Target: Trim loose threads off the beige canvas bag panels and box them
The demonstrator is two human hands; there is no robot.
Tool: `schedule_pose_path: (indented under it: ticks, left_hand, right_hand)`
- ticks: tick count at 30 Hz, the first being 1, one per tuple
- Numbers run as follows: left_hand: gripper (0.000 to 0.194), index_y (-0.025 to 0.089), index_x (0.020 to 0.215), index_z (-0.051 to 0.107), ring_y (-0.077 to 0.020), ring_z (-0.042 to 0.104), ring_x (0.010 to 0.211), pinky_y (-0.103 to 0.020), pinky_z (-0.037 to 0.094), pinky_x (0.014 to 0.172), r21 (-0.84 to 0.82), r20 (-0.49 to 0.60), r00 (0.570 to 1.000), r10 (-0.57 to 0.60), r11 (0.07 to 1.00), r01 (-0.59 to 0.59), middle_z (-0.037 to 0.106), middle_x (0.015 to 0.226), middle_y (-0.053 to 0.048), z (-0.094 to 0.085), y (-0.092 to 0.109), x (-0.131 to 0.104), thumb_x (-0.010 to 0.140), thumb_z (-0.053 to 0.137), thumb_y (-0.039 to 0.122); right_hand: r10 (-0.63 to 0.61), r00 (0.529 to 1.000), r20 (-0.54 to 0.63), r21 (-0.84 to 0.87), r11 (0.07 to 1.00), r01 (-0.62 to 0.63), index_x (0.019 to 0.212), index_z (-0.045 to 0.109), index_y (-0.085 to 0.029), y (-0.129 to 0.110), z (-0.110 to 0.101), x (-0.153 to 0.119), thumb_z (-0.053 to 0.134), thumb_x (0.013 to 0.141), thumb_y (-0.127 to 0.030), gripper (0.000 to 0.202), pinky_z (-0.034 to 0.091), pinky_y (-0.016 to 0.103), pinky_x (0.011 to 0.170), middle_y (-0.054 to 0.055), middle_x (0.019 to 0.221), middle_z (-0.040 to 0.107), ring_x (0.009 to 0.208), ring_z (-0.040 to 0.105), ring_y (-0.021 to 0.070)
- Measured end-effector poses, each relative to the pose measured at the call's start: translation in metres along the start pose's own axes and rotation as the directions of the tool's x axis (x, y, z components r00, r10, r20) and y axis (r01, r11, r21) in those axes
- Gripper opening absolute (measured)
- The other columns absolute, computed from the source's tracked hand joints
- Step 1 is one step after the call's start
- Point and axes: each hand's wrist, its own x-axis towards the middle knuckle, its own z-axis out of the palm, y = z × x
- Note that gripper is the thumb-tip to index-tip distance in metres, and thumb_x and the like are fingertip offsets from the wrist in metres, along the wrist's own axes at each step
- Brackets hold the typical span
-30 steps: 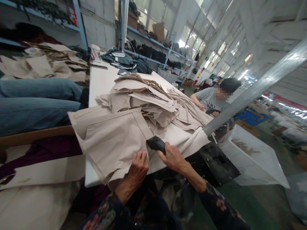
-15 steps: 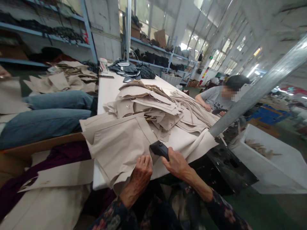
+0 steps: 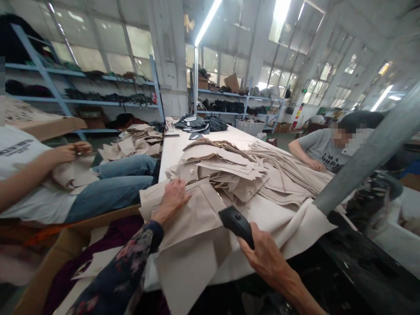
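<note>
A beige fabric panel (image 3: 187, 223) with stitched seams lies over the near edge of the table, its lower part hanging down. On the panel's upper left part rests my left hand (image 3: 172, 200), fingers lightly bent over the cloth and thumb apart. My right hand (image 3: 262, 249) is wrapped round a black electric clipper (image 3: 236, 221). The clipper's head points up and left, close to the panel's right side; whether it touches the cloth I cannot tell. Just beyond is a heaped stack of similar beige pieces (image 3: 219, 157), some with metal eyelets.
Long beige strips (image 3: 288, 170) spread to the right, near a slanted metal pole (image 3: 370, 144). One co-worker (image 3: 29, 175) sits left holding beige cloth; another (image 3: 321, 148) is beyond the pole. A cardboard box (image 3: 62, 245) with purple cloth stands at lower left. Dark items (image 3: 200, 124) lie at the table's far end.
My left hand has moved from the panel's near right edge to its upper left. The clipper stays in my right hand, near the panel's right side. My view has turned left and up.
</note>
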Motion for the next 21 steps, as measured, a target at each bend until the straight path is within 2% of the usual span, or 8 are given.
schedule_pose_path:
  ticks: [3, 6, 7, 9, 11, 14, 17, 21]
  left_hand:
    - [0.017, 0.014, 0.071, 0.059, -0.0237, 0.056, 0.076, -0.032, 0.043, 0.070, -0.106, 0.125, 0.991, -0.047, 0.993, 0.060, 0.060, 0.070, -0.005, 0.008, -0.020, 0.009, 0.069, 0.054, 0.031]
    - [0.022, 0.014, 0.078, 0.062, -0.0200, 0.058, 0.069, -0.027, 0.043, 0.060, -0.359, 0.225, 0.974, -0.022, 0.928, 0.104, 0.063, 0.070, -0.002, 0.014, -0.017, -0.010, 0.071, 0.051, 0.032]
    - [0.026, 0.014, 0.086, 0.063, -0.0196, 0.059, 0.068, -0.026, 0.044, 0.059, -0.509, 0.286, 0.958, -0.025, 0.843, 0.174, 0.064, 0.073, -0.002, 0.015, -0.013, -0.019, 0.071, 0.052, 0.031]
    - [0.035, 0.013, 0.099, 0.062, -0.0194, 0.061, 0.065, -0.026, 0.045, 0.057, -0.741, 0.409, 0.912, -0.030, 0.573, 0.351, 0.066, 0.073, -0.002, 0.016, -0.004, -0.036, 0.069, 0.057, 0.029]
    - [0.040, 0.014, 0.103, 0.062, -0.0190, 0.062, 0.061, -0.027, 0.046, 0.056, -0.809, 0.488, 0.872, -0.040, 0.353, 0.469, 0.067, 0.071, -0.002, 0.018, 0.007, -0.051, 0.064, 0.063, 0.025]
    - [0.040, 0.014, 0.100, 0.064, -0.0174, 0.062, 0.056, -0.027, 0.047, 0.056, -0.821, 0.547, 0.837, -0.038, 0.172, 0.544, 0.068, 0.067, -0.002, 0.022, 0.022, -0.072, 0.060, 0.066, 0.021]
    - [0.039, 0.013, 0.097, 0.064, -0.0146, 0.059, 0.050, -0.026, 0.047, 0.053, -0.820, 0.570, 0.818, -0.077, 0.013, 0.573, 0.067, 0.063, -0.002, 0.027, 0.031, -0.093, 0.059, 0.066, 0.017]
    - [0.043, 0.014, 0.103, 0.062, -0.0126, 0.058, 0.049, -0.023, 0.045, 0.050, -0.842, 0.539, 0.833, -0.128, -0.095, 0.530, 0.068, 0.065, -0.002, 0.032, 0.035, -0.110, 0.060, 0.062, 0.014]
  right_hand:
    - [0.008, 0.999, 0.031, 0.070, 0.997, -0.010, 0.091, 0.050, -0.015, -0.006, -0.005, 0.002, 0.046, 0.084, -0.029, 0.016, 0.041, 0.029, 0.063, 0.009, 0.072, 0.062, 0.069, 0.060, 0.0229]
    - [-0.001, 0.998, 0.061, 0.140, 0.990, -0.007, 0.091, 0.050, -0.015, -0.016, -0.016, 0.006, 0.044, 0.084, -0.027, 0.015, 0.040, 0.028, 0.061, 0.008, 0.071, 0.062, 0.068, 0.060, 0.0215]
    - [-0.015, 0.997, 0.072, 0.156, 0.988, 0.004, 0.092, 0.050, -0.015, -0.019, -0.019, 0.008, 0.043, 0.084, -0.027, 0.016, 0.040, 0.027, 0.061, 0.008, 0.072, 0.062, 0.069, 0.060, 0.0213]
    - [-0.058, 0.995, 0.081, 0.184, 0.982, 0.042, 0.095, 0.050, -0.015, -0.027, -0.021, 0.012, 0.044, 0.084, -0.029, 0.018, 0.040, 0.027, 0.062, 0.008, 0.075, 0.062, 0.072, 0.060, 0.0213]
    - [-0.107, 0.991, 0.084, 0.217, 0.972, 0.086, 0.097, 0.050, -0.014, -0.034, -0.017, 0.017, 0.044, 0.085, -0.030, 0.020, 0.040, 0.026, 0.061, 0.009, 0.077, 0.063, 0.072, 0.060, 0.0207]
    - [-0.141, 0.988, 0.059, 0.204, 0.971, 0.127, 0.096, 0.051, -0.012, -0.042, -0.007, 0.027, 0.044, 0.085, -0.031, 0.023, 0.038, 0.025, 0.058, 0.009, 0.075, 0.062, 0.068, 0.058, 0.0196]
    - [-0.092, 0.996, 0.003, 0.118, 0.989, 0.091, 0.097, 0.052, -0.009, -0.043, -0.003, 0.034, 0.045, 0.085, -0.032, 0.027, 0.036, 0.026, 0.057, 0.010, 0.072, 0.062, 0.066, 0.057, 0.0200]
    - [-0.068, 0.997, 0.036, 0.121, 0.991, 0.064, 0.095, 0.052, -0.012, -0.042, -0.011, 0.023, 0.043, 0.086, -0.032, 0.024, 0.035, 0.025, 0.056, 0.008, 0.070, 0.061, 0.062, 0.056, 0.0180]
